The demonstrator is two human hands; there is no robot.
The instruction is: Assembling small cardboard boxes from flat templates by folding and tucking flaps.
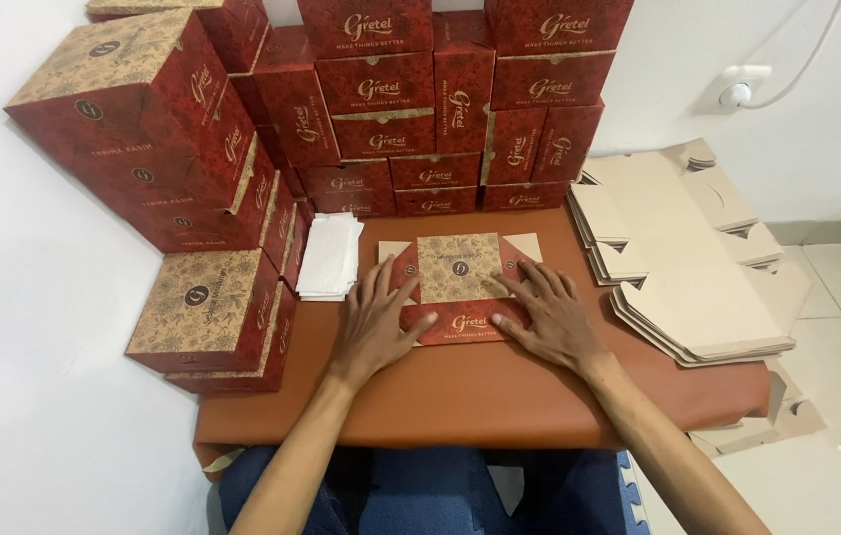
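A flat, unfolded red and tan cardboard box blank (458, 269) lies on the brown table (480, 391) in front of me. My left hand (378, 322) presses flat on its left side, fingers spread. My right hand (546, 317) presses flat on its right side, fingers spread toward the middle. Neither hand grips anything.
Assembled red and tan boxes (410, 99) are stacked along the back and at the left (207, 307). A pile of white paper sheets (329, 256) lies left of the blank. A stack of flat tan blanks (683, 263) overhangs the table's right edge. A wall socket (737, 91) sits behind.
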